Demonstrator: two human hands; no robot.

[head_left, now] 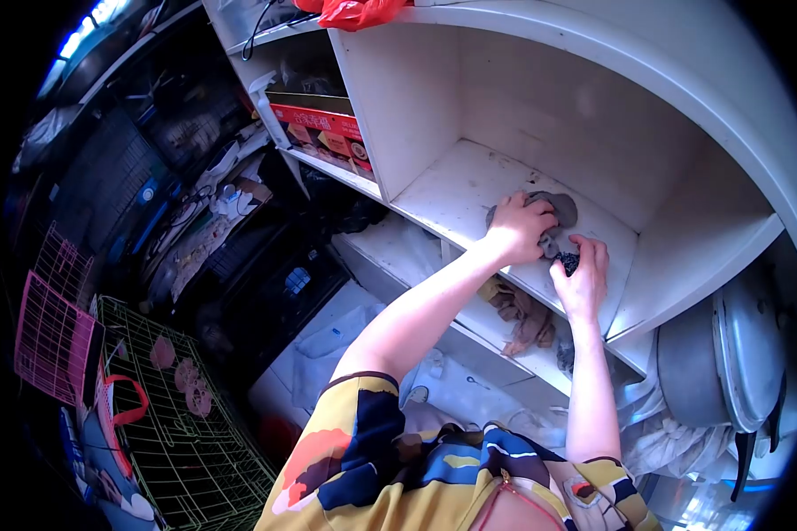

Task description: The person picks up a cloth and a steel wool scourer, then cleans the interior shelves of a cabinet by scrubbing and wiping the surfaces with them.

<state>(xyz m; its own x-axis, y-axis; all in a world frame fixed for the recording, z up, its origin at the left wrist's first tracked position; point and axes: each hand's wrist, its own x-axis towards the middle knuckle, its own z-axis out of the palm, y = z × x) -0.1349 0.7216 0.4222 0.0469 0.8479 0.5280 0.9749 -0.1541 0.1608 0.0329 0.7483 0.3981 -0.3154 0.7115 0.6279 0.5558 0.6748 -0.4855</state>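
My left hand (518, 230) is curled over a grey cloth item (561, 209), perhaps a cap or folded fabric, lying on the shelf board (452, 190) of a white cabinet. Close beside it, my right hand (583, 279) has its thumb and fingers around a small dark speckled bundle (568, 262); its exact kind is unclear. A lighter grey bit of cloth (549, 244) shows between the two hands. Both hands are near the shelf's front edge, and my fingers partly hide the items.
Brown crumpled cloth (527, 320) sits on the lower shelf. A red box (323, 133) stands in the left compartment, a red plastic bag (354, 12) above. To the right is a large metal pot (708, 354). Green wire cage (173, 398) and pink mesh (55, 336) stand left.
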